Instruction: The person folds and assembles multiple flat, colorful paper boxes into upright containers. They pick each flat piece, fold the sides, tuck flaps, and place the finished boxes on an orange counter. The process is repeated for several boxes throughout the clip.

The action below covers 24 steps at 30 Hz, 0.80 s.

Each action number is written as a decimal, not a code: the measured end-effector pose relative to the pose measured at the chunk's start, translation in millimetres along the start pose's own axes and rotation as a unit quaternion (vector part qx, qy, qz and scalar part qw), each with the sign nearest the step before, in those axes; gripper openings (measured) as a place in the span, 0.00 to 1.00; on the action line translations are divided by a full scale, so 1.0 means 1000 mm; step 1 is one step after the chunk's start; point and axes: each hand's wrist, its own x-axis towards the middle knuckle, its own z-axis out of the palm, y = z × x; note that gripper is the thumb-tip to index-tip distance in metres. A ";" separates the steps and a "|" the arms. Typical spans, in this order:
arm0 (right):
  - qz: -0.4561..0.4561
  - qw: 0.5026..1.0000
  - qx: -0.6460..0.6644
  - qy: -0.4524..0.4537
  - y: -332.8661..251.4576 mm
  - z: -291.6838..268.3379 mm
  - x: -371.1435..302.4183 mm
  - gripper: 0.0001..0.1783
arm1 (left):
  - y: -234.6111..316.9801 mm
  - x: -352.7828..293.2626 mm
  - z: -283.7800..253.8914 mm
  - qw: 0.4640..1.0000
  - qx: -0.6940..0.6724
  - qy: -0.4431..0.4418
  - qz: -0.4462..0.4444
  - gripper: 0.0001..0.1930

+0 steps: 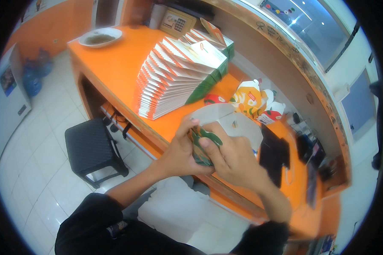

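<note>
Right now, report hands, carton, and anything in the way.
Left hand and right hand both gripping green-patterned carton. Carton partly hidden by the grip. Cardboard stack beyond, not blocking.

No wording can be made out clearly; what shows is mostly small, slanted or blurred. On the tan box [174, 23] at the back of the worktop [127, 51], a dark keypad [179, 25] has marks too small to read. The yellow package [247, 95] bears a small orange label, and the red and white package [271, 114] beside it carries white lettering. Handwritten-looking dark marks run along the wooden ledge [281, 40]. A patch [116, 229] on the left sleeve is illegible, as is any print on the held carton [201, 156].
</note>
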 end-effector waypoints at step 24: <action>0.087 0.944 -0.056 0.315 0.198 -0.080 0.042 0.16 | -0.026 0.014 -0.027 0.987 0.019 -0.088 -0.132 0.64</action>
